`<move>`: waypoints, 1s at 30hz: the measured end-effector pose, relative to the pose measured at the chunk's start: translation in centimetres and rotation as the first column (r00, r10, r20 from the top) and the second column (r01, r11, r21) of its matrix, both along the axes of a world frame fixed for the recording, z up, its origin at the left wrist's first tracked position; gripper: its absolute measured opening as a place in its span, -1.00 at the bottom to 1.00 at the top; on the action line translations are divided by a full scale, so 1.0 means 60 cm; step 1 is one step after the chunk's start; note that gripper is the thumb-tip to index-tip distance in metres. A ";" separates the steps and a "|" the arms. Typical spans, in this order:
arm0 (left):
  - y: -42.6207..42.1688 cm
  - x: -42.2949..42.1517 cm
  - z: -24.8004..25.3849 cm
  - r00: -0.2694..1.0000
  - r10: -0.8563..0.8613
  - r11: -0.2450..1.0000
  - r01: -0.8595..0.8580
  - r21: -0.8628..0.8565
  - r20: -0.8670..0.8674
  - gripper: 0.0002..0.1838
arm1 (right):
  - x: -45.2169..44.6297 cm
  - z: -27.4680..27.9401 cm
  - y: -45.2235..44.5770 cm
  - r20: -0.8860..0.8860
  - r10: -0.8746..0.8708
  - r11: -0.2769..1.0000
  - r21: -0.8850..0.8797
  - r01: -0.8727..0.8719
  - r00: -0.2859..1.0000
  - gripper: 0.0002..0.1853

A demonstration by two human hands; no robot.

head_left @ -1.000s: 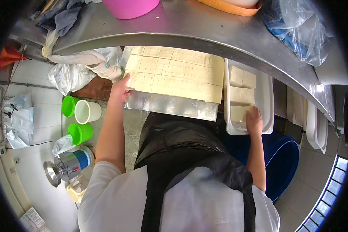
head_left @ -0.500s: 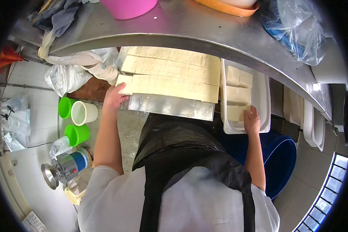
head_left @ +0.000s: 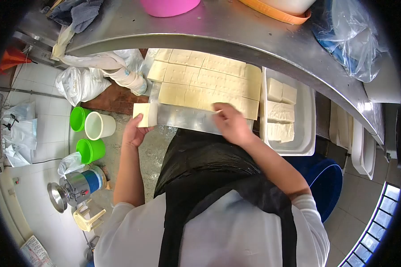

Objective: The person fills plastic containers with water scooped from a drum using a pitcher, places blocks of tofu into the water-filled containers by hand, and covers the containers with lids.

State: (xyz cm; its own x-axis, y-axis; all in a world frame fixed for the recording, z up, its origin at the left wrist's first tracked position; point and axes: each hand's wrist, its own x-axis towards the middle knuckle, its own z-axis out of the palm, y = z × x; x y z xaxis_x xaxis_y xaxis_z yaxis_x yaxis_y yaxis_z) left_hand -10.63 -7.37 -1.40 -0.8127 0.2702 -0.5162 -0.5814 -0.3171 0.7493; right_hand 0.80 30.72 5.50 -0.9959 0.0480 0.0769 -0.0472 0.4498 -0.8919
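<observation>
A pale block (head_left: 142, 114), cut from the slab, is in my left hand (head_left: 137, 131), held off the left edge of the metal tray (head_left: 187, 119). The large cream slab (head_left: 200, 80), scored into rectangular blocks, covers most of that tray. My right hand (head_left: 231, 122) is over the tray's front edge beside the slab's front row, its fingers bent and partly blurred; whether they hold anything is unclear. At the right stands a white plastic tub (head_left: 304, 133) with several cut blocks (head_left: 280, 112) along its left side.
A steel counter edge (head_left: 209, 40) runs across the top, carrying a pink tub (head_left: 170, 6) and a plastic bag (head_left: 349, 40). Green buckets (head_left: 90, 150), a cream bucket (head_left: 100, 126) and a metal machine (head_left: 75, 189) stand at the left. A blue barrel (head_left: 327, 187) is at the lower right.
My left hand has drawn a block away from the slab's front left corner, toward me. My right hand has left the block in the white tub and moved left over the metal tray.
</observation>
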 end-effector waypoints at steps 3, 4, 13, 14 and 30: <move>0.029 0.031 0.011 1.000 -0.010 0.995 0.011 0.099 -0.010 -0.44 | -0.058 0.010 -0.075 0.237 0.236 0.970 -0.121 -0.213 0.942 -0.37; 0.054 0.039 0.030 0.999 -0.039 0.993 0.042 0.107 -0.034 -0.42 | -0.069 0.014 -0.095 0.288 0.285 0.951 -0.202 -0.233 0.914 -0.29; 0.300 0.092 0.156 0.747 -0.521 0.851 0.418 -0.319 -0.413 -0.43 | -0.001 0.043 0.053 0.386 0.034 0.218 -0.903 0.370 0.922 -0.22; 0.306 0.087 0.151 0.736 -0.534 0.844 0.435 -0.314 -0.417 -0.43 | 0.015 0.034 0.092 0.345 -0.025 0.202 -0.917 0.343 0.938 -0.22; 0.186 -0.142 -0.064 0.959 -0.255 0.471 0.015 -0.882 -0.120 -0.21 | 0.079 -0.113 0.611 0.068 -0.699 0.715 0.075 0.695 0.712 -0.37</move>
